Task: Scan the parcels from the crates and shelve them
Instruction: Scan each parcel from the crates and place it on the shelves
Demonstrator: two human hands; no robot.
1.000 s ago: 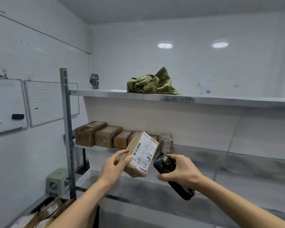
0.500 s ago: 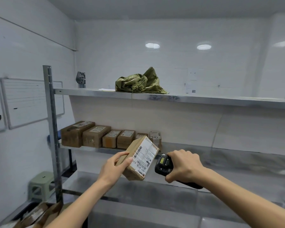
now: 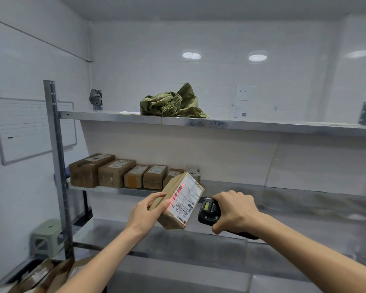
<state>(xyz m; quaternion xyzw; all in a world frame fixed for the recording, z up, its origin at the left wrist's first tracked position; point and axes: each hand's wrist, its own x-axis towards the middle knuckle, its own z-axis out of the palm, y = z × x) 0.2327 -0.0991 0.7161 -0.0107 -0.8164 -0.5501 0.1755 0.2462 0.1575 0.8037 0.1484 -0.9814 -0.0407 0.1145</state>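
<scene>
A metal rack (image 3: 58,166) fills the view, with 3 shelves showing. The top shelf (image 3: 262,125) carries a crumpled green sack (image 3: 171,102). On the middle shelf (image 3: 304,193), at its left end, 6 boxes (image 3: 112,172) stand in a row, touching or just beside each other. The bottom shelf (image 3: 178,240) runs behind both forearms. A whiteboard (image 3: 25,127) hangs on the left wall, a green stool (image 3: 46,237) stands on the floor below it, and cardboard in a crate (image 3: 38,275) shows at the lower left corner.

Both arms reach forward from the lower edge, bare, meeting in front of the rack. The left hand (image 3: 144,214) holds the parcel (image 3: 178,201) in the air, tilted, label toward the camera, fingers (image 3: 156,197) stretched along its left face and thumb by the label edge. A red scan line crosses the barcode. The right hand (image 3: 235,212), knuckles up, has its fingers wrapped round the black scanner (image 3: 208,211), whose head points at the parcel from just beside it, not touching.
</scene>
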